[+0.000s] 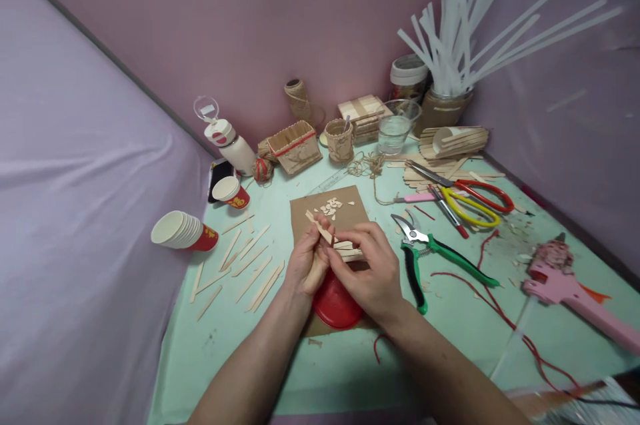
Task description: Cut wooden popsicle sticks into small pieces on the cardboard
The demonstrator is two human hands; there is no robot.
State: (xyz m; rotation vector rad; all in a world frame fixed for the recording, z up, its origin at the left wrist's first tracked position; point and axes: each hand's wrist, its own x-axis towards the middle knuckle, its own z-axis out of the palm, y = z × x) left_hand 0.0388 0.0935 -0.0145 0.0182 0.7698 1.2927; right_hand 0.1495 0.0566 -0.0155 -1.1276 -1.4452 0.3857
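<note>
My left hand (309, 264) is closed on a pale wooden craft stick (320, 228), which slants up and to the left from the fingers. At its lower end, the thumb and fingers of my right hand (373, 265) pinch; the grip itself is partly hidden. Below both hands is a round red lid-like piece (339, 308), partly covered by them. More craft sticks (350, 253) show behind my right fingers. A sheet of brown cardboard (301, 208) lies underneath, with small wood chips (330, 207) scattered on its far part.
Loose sticks (253, 262) and stacked paper cups (175, 230) lie to the left. On the right are green-handled pruning shears (435, 253), scissors (480, 193), red cord (493, 303) and a pink glue gun (560, 282). A water cup (395, 135) and stick-covered box (297, 153) stand behind.
</note>
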